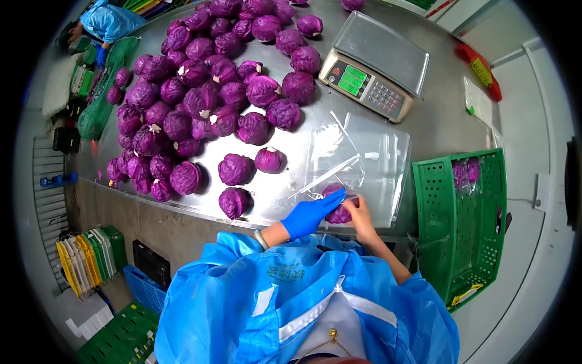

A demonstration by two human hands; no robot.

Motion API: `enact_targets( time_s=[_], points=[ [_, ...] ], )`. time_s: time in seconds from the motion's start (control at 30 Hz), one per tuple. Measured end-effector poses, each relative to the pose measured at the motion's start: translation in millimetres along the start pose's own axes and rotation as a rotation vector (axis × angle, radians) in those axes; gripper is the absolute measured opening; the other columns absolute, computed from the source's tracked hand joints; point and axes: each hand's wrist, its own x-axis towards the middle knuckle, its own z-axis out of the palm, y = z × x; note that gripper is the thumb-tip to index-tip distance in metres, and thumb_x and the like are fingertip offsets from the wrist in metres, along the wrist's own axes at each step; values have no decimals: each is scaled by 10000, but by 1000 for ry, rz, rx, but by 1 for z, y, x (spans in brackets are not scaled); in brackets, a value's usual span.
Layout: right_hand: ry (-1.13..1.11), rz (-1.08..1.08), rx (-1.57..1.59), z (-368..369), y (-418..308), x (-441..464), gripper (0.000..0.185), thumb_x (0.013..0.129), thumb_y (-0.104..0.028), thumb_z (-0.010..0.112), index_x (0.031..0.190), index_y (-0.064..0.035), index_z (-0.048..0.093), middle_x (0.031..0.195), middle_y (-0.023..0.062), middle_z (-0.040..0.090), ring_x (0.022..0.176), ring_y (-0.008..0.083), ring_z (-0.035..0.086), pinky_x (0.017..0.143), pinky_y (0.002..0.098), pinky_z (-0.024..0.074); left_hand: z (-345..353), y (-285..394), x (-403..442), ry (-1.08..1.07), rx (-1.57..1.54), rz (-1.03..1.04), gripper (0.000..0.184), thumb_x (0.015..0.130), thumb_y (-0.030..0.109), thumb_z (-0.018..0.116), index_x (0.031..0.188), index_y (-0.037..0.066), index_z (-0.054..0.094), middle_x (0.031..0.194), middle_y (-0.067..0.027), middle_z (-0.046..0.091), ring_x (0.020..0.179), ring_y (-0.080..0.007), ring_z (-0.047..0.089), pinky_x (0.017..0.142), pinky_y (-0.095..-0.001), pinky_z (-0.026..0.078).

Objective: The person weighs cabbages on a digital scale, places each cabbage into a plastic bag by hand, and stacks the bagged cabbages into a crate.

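One red cabbage [338,215] sits at the table's front edge between my hands, at the near edge of clear plastic bags [381,159]. Whether it lies inside a bag I cannot tell. My left hand [310,216], in a blue glove, reaches across it with fingers stretched out flat on its surface. From the right, my bare right hand [361,219] curls its thumb and fingers against the cabbage's side. Loose cabbages lie left of my gloved hand, the nearest cabbage [234,202] apart from it.
A large heap of red cabbages [200,102] covers the table's left and back. Behind the bags stands a digital scale [371,82]. A green crate [431,224] holding bagged cabbages is at the right. Stacked crates [91,258] stand lower left; another person [110,22] is at far left.
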Motion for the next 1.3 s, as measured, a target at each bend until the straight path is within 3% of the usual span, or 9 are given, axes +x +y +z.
enact_targets(
  time_s=[0.07, 0.17, 0.3, 0.4, 0.5, 0.67, 0.9, 1.13, 1.3],
  points=[
    [-170, 338, 511, -9, 14, -9, 669, 888, -241, 729, 1413, 0, 392, 1227, 168, 598, 1076, 239, 631, 928, 412, 536, 27, -18, -2, 53, 51, 143, 919, 749, -56, 542, 1563, 254, 251, 1579, -64, 333, 866, -356, 686, 687, -386, 557],
    [-66, 163, 347, 1, 40, -30, 689, 899, -228, 725, 1431, -18, 342, 1247, 170, 578, 1069, 233, 638, 919, 458, 550, 24, -22, -4, 190, -60, 218, 904, 758, -50, 551, 1559, 248, 257, 1574, -76, 339, 825, -364, 685, 669, -394, 559],
    [393, -514, -828, 12, 52, -3, 835, 766, -258, 830, 1382, 9, 334, 1211, 241, 528, 895, 416, 635, 779, 456, 518, 8, -29, -7, 12, 93, 101, 938, 727, -92, 546, 1559, 226, 253, 1548, -114, 376, 811, -393, 668, 601, -414, 549],
    [715, -911, -1019, 6, 49, 24, 734, 757, -283, 822, 1308, 5, 431, 1074, 240, 608, 878, 454, 630, 791, 486, 504, 30, -18, -13, -45, 306, 168, 945, 715, -105, 547, 1557, 211, 258, 1554, -109, 368, 841, -380, 672, 598, -412, 548],
    [317, -569, -724, 0, 54, 48, 422, 814, -277, 750, 1100, -23, 572, 866, 199, 649, 844, 434, 642, 736, 490, 504, 35, -11, -18, 110, 173, 124, 871, 740, -105, 490, 1530, 226, 331, 1521, -99, 419, 975, -353, 676, 711, -384, 573],
    [217, -1058, -942, -9, -1, -8, 171, 902, -190, 635, 817, -50, 586, 764, 139, 654, 676, 391, 623, 583, 474, 479, -15, 29, -22, 409, 4, 36, 796, 685, -213, 378, 1378, 133, 559, 1428, -111, 540, 1300, -302, 531, 1026, -341, 472],
    [125, -887, -706, -8, -5, -40, 295, 906, -200, 629, 694, -4, 573, 581, 155, 585, 554, 357, 599, 534, 432, 449, -40, 31, -55, 811, -285, 72, 428, 645, -187, 471, 899, 30, 738, 1159, -94, 702, 1044, -191, 655, 771, -253, 483],
    [-6, -895, -435, -5, -3, -75, 309, 918, -202, 605, 684, -2, 582, 579, 137, 622, 529, 266, 638, 543, 370, 468, -7, 55, -74, 1014, -321, 49, 460, 667, -207, 496, 974, 44, 729, 1142, -47, 699, 957, -109, 637, 725, -209, 455],
    [8, -937, -773, -30, 20, -55, 311, 916, -213, 621, 683, -21, 546, 581, 179, 567, 576, 415, 561, 513, 458, 420, 13, 46, -94, 993, -157, 10, 436, 721, -165, 569, 1050, 75, 725, 1210, -35, 675, 833, -85, 597, 687, -230, 455]
  ],
)
